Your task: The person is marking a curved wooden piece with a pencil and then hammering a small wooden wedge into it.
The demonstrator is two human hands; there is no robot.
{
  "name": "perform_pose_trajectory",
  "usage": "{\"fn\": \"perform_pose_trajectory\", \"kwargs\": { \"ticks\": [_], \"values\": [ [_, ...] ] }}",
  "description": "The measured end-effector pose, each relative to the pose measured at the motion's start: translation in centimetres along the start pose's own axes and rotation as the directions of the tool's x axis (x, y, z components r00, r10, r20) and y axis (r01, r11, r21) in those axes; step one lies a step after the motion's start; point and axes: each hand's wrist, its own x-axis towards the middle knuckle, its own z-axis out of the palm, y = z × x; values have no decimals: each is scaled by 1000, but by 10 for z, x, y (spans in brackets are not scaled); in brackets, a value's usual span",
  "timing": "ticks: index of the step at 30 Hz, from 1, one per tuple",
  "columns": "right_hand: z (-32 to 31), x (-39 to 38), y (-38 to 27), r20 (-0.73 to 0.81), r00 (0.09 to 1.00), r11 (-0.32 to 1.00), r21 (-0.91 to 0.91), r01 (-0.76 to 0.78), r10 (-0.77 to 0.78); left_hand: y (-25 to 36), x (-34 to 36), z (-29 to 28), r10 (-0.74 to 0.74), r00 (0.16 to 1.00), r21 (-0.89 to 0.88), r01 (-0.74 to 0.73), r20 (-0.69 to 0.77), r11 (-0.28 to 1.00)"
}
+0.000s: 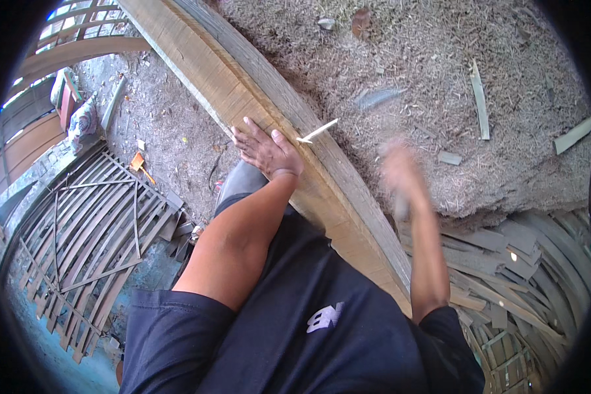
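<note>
A long, thick wooden beam (243,85) runs diagonally from the upper left to below my right arm. My left hand (267,150) lies on its upper face with fingers apart, pressing on the wood. Just right of that hand, a pale wood sliver (319,131) sticks out over the beam's edge. My right hand (406,172) is raised to the right of the beam and smeared by motion. It seems closed round a handled tool; a pale butt end (401,207) shows below it, and a grey-blue streak (378,98) beyond may be its head. The tool's exact kind is unclear.
Wood shavings (440,39) cover the ground, with offcut strips (481,102) on the right. Curved planks (532,276) are piled at the lower right. A slatted wooden frame (95,236) lies at the left, near a small orange object (138,163).
</note>
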Motion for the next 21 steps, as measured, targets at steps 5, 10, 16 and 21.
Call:
{"fn": "perform_pose_trajectory", "kwargs": {
  "ticks": [5,10,16,21],
  "values": [
    [24,-25,58,85,973,953,-240,-187,213,2,-1,-2,-12,999,-9,13,36,1000],
    [80,-19,-48,-432,770,873,94,-479,469,7,3,-2,-25,999,-9,26,37,1000],
    [51,-39,-91,-97,992,982,-160,-98,83,1,0,-3,1,1000,-30,-1,22,1000],
    [144,-99,-164,49,854,846,-171,-504,519,-3,-4,-2,-5,1000,29,5,14,1000]
  ]
}}
